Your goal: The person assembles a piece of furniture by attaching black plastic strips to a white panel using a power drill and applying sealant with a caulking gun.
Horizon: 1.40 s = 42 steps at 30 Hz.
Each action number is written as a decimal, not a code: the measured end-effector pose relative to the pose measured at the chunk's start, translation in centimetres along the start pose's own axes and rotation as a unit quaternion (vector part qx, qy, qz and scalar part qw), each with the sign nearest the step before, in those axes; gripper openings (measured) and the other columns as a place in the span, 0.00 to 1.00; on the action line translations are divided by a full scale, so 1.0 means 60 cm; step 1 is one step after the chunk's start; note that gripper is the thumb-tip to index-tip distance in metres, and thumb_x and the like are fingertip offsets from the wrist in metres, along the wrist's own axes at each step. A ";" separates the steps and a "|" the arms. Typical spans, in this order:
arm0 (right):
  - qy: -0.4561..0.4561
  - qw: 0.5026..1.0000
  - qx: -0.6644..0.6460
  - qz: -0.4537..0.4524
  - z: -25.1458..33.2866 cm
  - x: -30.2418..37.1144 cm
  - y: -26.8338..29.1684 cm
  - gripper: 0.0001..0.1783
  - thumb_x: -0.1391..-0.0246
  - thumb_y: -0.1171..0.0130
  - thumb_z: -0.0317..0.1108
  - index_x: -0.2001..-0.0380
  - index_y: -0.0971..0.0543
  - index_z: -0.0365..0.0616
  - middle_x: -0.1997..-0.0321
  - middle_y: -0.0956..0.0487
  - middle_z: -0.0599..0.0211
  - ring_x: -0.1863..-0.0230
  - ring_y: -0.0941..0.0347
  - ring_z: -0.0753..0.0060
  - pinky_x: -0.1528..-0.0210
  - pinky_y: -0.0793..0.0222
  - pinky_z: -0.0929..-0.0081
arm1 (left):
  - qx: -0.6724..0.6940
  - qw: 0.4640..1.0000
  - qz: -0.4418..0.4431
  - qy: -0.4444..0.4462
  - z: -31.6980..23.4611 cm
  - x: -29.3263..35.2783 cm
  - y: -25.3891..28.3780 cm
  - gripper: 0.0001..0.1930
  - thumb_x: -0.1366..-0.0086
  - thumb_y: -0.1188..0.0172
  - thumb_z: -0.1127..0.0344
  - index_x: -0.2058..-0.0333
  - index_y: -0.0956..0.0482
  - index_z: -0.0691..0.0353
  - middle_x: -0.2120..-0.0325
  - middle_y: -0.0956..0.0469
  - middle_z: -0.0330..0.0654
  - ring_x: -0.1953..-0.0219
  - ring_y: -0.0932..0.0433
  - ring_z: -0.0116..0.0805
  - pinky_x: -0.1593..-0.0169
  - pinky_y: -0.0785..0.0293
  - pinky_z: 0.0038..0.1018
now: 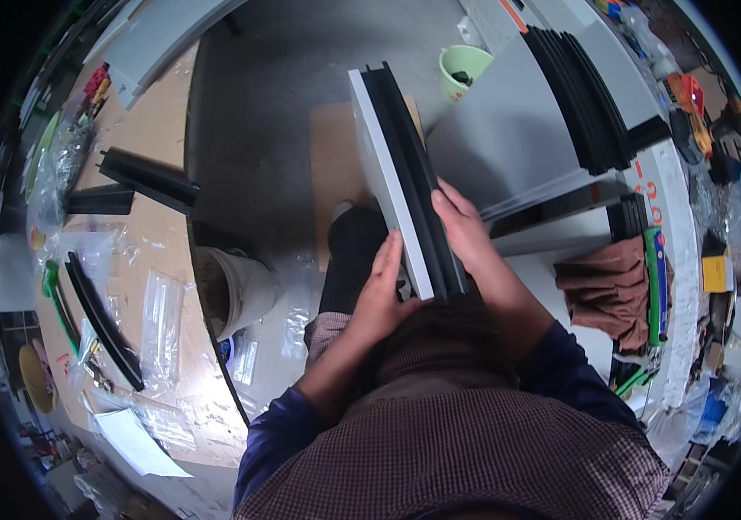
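Across my lap stands a white panel (394, 191) on edge, with a long black grooved profile strip (407, 165) running along its side. My left hand (381, 295) lies against the panel's white face near its close end, fingers stretched along it. On the other side, my right hand (459, 224) wraps round the black strip, thumb toward its top. Panel and strip sit between the two hands and tilt away to the upper left. The fingertips of my right hand are partly hidden behind the strip.
Several black strips (574, 100) lie side by side on a grey panel at the right. Below them is a brown cloth (606, 290). The left wooden table (158, 130) bears black pieces (149, 178) and plastic bags. A white bucket (245, 290) and green bin (465, 65) stand on the floor.
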State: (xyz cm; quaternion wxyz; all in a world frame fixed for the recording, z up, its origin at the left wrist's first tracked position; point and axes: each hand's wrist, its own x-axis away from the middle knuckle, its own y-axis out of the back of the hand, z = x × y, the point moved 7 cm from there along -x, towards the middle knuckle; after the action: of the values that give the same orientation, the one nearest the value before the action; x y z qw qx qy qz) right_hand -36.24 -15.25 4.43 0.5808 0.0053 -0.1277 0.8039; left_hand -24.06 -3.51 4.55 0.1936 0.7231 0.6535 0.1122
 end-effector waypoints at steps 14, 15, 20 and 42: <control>-0.005 0.999 -0.039 -0.005 0.018 -0.003 -0.014 0.25 0.32 0.52 0.37 0.37 0.34 0.35 0.42 0.26 0.64 0.43 0.32 0.78 0.40 0.38 0.78 | -0.034 0.999 -0.015 -0.031 -0.004 0.004 0.003 0.61 0.57 0.24 0.70 0.30 0.59 0.59 0.33 0.49 0.58 0.32 0.45 0.56 0.34 0.38 0.37; 0.011 0.999 -0.022 -0.020 0.029 -0.005 -0.012 0.25 0.32 0.52 0.36 0.37 0.34 0.34 0.41 0.26 0.64 0.42 0.33 0.78 0.40 0.39 0.77 | -0.029 0.999 0.003 -0.024 -0.002 0.005 0.005 0.61 0.57 0.24 0.70 0.30 0.59 0.60 0.33 0.49 0.59 0.31 0.47 0.57 0.31 0.43 0.36; 0.075 0.989 0.121 -0.027 0.113 0.005 -0.034 0.26 0.32 0.54 0.34 0.36 0.37 0.31 0.37 0.29 0.59 0.39 0.34 0.73 0.36 0.42 0.75 | 0.173 0.985 0.005 0.021 -0.018 0.000 0.072 0.47 0.39 0.40 0.40 0.31 0.49 0.59 0.32 0.48 0.52 0.33 0.42 0.48 0.37 0.36 0.44; 0.182 0.805 0.507 0.248 0.059 -0.197 -0.637 0.41 0.48 0.37 0.48 0.39 0.40 0.37 0.49 0.25 0.35 0.47 0.27 0.38 0.45 0.29 0.54 | 0.150 0.735 -0.641 0.162 0.008 0.185 0.498 0.25 0.36 0.40 0.66 0.44 0.34 0.73 0.56 0.23 0.52 0.57 0.23 0.37 0.52 0.27 0.29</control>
State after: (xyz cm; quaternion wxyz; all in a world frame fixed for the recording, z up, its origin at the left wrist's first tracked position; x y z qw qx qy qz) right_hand 2.85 -15.82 13.64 0.2891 0.1205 0.4095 0.8569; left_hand 4.44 5.25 15.86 0.0002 0.1234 0.9921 -0.0226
